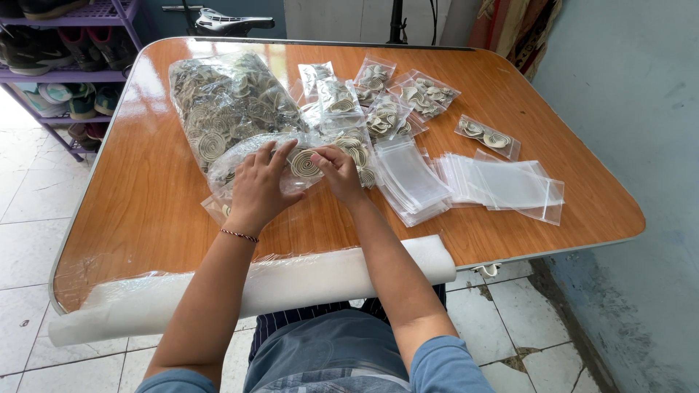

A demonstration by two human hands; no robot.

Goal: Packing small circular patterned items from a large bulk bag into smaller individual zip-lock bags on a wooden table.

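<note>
I see my left hand [256,185] and right hand [337,169] both pinched on one beige spiral coil [304,164] (at the big clear bag's [226,102] mouth), mid-table [145,196].

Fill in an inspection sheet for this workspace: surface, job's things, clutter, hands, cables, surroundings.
Surface: wooden table, glossy; a white foam roll lies along its near edge.
Job's things: large clear bag of coiled pieces; a single coil between both hands; small filled zip bags; stacks of empty zip bags.
Clutter: nothing seen.
Hands: left hand and right hand pressed on a clear bag at the coil.
Cables: nothing seen.
Surroundings: purple shoe rack at far left, tiled floor, blue wall.
</note>
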